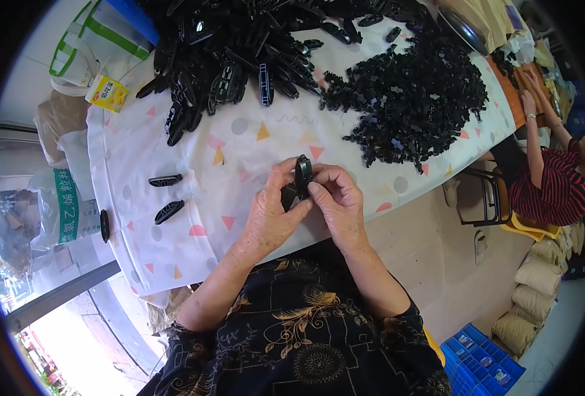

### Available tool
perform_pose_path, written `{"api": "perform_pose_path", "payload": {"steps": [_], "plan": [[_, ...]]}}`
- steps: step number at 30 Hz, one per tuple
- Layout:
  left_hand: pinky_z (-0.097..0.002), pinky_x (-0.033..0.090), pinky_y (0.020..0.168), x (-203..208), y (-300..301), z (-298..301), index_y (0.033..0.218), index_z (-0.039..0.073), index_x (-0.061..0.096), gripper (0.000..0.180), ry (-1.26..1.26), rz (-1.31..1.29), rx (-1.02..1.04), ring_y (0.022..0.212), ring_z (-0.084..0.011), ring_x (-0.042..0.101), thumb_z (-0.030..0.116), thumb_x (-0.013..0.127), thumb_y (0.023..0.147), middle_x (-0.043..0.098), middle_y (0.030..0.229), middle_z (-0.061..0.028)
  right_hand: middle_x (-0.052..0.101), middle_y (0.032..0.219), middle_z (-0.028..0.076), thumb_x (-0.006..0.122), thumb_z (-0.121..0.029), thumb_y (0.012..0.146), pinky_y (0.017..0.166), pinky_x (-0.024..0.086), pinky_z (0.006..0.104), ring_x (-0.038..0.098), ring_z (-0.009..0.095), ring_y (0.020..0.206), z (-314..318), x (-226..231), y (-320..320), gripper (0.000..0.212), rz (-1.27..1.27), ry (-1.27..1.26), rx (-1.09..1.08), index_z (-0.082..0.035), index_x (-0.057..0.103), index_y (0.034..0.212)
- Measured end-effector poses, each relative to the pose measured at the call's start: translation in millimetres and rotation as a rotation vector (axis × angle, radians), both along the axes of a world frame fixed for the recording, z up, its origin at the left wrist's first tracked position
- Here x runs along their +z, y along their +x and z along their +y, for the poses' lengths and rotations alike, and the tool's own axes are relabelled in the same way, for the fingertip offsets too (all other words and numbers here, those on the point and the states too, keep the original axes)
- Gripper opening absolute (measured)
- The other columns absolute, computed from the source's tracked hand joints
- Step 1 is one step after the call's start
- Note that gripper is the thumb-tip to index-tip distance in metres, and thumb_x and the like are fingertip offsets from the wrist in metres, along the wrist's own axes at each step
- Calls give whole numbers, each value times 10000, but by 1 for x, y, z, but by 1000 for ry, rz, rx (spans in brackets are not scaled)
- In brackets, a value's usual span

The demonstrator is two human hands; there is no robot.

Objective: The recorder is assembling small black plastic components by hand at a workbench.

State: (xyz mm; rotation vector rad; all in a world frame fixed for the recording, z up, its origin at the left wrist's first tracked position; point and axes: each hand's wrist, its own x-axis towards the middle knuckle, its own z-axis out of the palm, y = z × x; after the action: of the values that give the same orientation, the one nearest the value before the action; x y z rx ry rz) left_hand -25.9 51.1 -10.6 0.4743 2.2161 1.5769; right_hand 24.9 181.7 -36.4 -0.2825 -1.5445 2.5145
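Near the front edge of the table (pixel 206 251), a long black plastic part (pixel 303 170) is held upright between my two hands. My left hand (pixel 266 214) is closed around its left side, with more black plastic showing below the fingers. From the other side, my right hand (pixel 340 204) pinches it between thumb and fingers; any small piece there is hidden. Two similar long black parts, one (pixel 166 180) above the other (pixel 169 212), lie to the left of my hands. A third one (pixel 104 226) rests at the table's left edge.
A heap of long black parts (pixel 223 82) covers the far left, beside a pile of small black pieces (pixel 414 99). A yellow box (pixel 109 94) sits at the left corner. Another person (pixel 550 175) works at the right. Blue crates (pixel 482 362) stand on the floor.
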Motion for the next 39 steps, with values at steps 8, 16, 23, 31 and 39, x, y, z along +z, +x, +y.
{"api": "perform_pose_path", "payload": {"steps": [8, 16, 23, 31, 39], "plan": [[-340, 465, 879, -2, 17, -6, 1339, 84, 354, 601, 160, -41, -11, 1048, -245, 593, 14, 615, 802, 590, 1093, -140, 584, 1109, 71, 601, 21, 849, 932, 439, 277, 569, 130, 1004, -5, 8, 5, 354, -61, 107, 129, 14, 495, 1186], [-357, 468, 879, 11, 18, -41, 1357, 138, 346, 645, 219, -42, -78, 1061, -276, 600, -9, 612, 788, 583, 1142, -150, 618, 1037, 78, 584, 15, 845, 889, 447, 263, 579, 142, 981, -33, 25, 8, 261, -78, 156, 111, 13, 521, 1098], [-408, 492, 828, 16, 18, -80, 1335, 98, 365, 587, 50, 178, -95, 1000, -389, 606, 12, 581, 796, 597, 1090, -203, 615, 1013, 25, 582, 11, 869, 828, 445, 212, 561, 75, 937, -66, 7, 5, 222, -30, -113, 245, 0, 533, 1086], [-464, 504, 712, -6, -30, -129, 1324, 171, 398, 536, -469, 590, 163, 861, -390, 611, -4, 497, 828, 598, 1061, -181, 589, 933, 74, 702, -85, 750, 790, 442, 339, 567, 244, 894, 30, 21, -8, 192, 126, 1322, -283, -76, 622, 924], [-461, 482, 725, 13, -69, -195, 1298, 141, 427, 486, -869, 680, 303, 880, -364, 608, 9, 485, 834, 605, 1029, -153, 504, 836, 47, 718, -195, 713, 686, 353, 387, 494, 252, 819, 89, 25, -31, 200, -12, 2013, -296, -102, 602, 847]]}}
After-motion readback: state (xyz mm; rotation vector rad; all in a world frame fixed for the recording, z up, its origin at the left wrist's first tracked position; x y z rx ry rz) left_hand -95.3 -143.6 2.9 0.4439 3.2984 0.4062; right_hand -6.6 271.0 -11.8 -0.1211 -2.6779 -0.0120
